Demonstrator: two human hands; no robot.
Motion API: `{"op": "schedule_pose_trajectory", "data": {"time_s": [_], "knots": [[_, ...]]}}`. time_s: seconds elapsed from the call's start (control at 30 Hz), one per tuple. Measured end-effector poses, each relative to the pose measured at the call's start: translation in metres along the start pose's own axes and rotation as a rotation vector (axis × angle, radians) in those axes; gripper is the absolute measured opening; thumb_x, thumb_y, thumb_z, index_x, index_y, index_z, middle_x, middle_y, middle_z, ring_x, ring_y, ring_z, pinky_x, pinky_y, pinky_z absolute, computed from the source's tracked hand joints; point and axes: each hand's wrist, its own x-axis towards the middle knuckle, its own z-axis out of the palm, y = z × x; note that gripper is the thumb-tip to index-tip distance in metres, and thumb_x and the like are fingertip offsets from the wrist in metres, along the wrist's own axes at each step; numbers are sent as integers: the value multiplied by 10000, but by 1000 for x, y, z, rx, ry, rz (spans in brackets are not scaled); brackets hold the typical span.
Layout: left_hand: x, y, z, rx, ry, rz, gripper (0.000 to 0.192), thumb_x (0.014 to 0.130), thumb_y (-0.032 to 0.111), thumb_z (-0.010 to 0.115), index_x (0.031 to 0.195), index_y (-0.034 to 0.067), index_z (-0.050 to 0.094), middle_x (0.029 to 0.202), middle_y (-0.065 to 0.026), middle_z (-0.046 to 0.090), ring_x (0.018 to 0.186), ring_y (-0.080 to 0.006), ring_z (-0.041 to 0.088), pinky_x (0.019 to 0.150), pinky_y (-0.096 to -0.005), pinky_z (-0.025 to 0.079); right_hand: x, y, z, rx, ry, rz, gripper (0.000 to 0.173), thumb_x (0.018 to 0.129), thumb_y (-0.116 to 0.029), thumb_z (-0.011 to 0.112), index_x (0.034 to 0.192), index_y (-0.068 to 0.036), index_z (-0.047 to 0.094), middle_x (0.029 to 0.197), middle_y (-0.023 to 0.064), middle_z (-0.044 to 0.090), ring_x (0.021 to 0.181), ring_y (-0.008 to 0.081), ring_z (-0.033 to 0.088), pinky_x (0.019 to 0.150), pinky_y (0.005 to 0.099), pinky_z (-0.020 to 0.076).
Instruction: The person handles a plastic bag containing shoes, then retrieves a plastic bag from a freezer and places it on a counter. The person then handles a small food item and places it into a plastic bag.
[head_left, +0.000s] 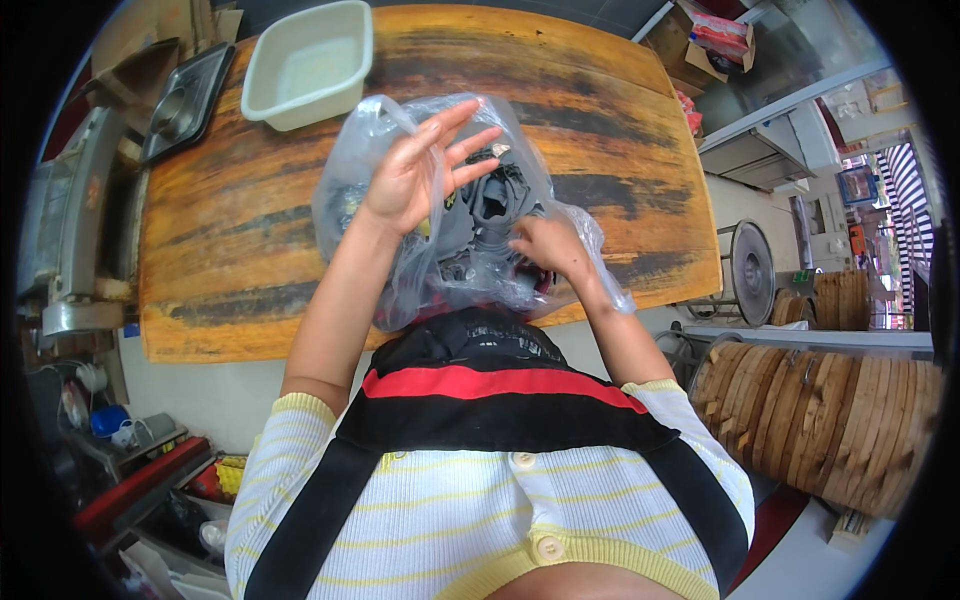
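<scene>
A clear plastic bag (352, 180) stands at the near edge of a wooden table, its mouth spread wide. Inside lie grey and black items (491, 199), whose kind I cannot make out for certain. My left hand (424, 165) is raised at the left side of the mouth. Its fingers are spread apart, the palm is turned up, and film runs against the hand. My right hand (551, 244) reaches into the right side of the bag with its fingers by the grey items. Its fingertips are partly hidden, so a grip on anything does not show. Bag film hangs over the right wrist.
On the wooden table (225, 247), a white plastic basin (307, 67) sits at the far left, with a metal tray (187, 101) beside it. Stacked wooden steamers (817, 427) stand at my right, near a round metal-topped stool (752, 272). A grey machine (86, 217) borders the table's left side.
</scene>
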Motion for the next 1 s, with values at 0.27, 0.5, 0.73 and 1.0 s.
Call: {"op": "schedule_pose_trajectory", "data": {"time_s": [0.27,0.5,0.73,1.0], "knots": [[-64,19,8,470,227,-252,397,949,283,420,1197,-22,477,1085,-175,591,908,-223,619,747,-334,516,-96,-26,-45,524,-246,-105,262,840,-225,609,989,-10,612,903,111,656,816,202,640,725,321,490],[-153,41,13,614,455,-238,275,938,243,431,870,9,559,703,-96,615,624,-147,584,582,-237,455,-191,-20,-109,474,801,-61,467,695,-196,739,1061,30,558,1267,165,470,1139,267,474,944,395,379],[-202,60,57,836,574,-321,272,929,250,448,794,30,535,557,-56,542,435,-80,450,416,-181,323,-152,-19,-5,330,561,95,322,798,-247,681,976,4,590,1056,107,572,937,215,564,807,332,442],[-243,77,121,836,-160,-298,278,887,216,505,781,-35,562,659,-86,568,559,-179,539,517,-291,414,-220,-13,-67,1053,691,15,189,902,-164,548,775,-26,568,657,29,552,575,99,494,624,238,430]]}}
